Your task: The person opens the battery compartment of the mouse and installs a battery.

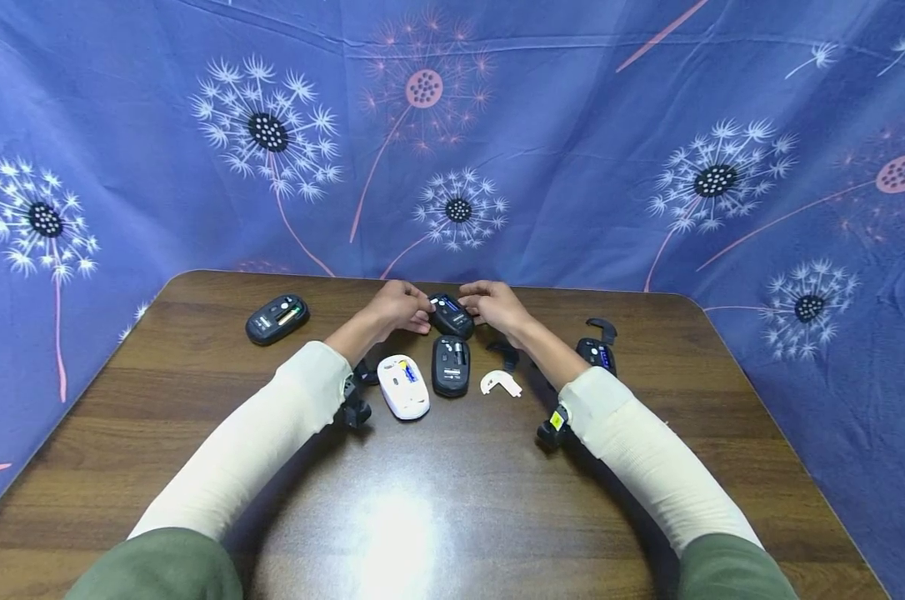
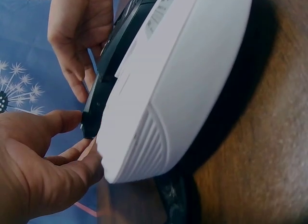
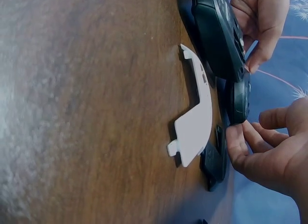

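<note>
A black computer mouse (image 1: 451, 317) lies upside down between the two hands, its battery compartment uncovered and something blue inside. My left hand (image 1: 398, 307) pinches its left edge with the fingertips, as the left wrist view also shows. At its other side, my right hand (image 1: 496, 307) touches the edge with relaxed fingers, the thumb (image 3: 275, 119) standing apart. Just in front lies a second black mouse (image 1: 451, 367), underside up, a battery in its slot. To its left is a white mouse (image 1: 403, 387), also upturned, with a blue battery showing.
A white battery cover (image 1: 501, 383) lies right of the middle mice, with a black cover (image 3: 214, 161) behind it. Another black mouse (image 1: 276, 319) is at the far left. By the right forearm are a black mouse (image 1: 597, 353) and a curved black cover (image 1: 604, 329).
</note>
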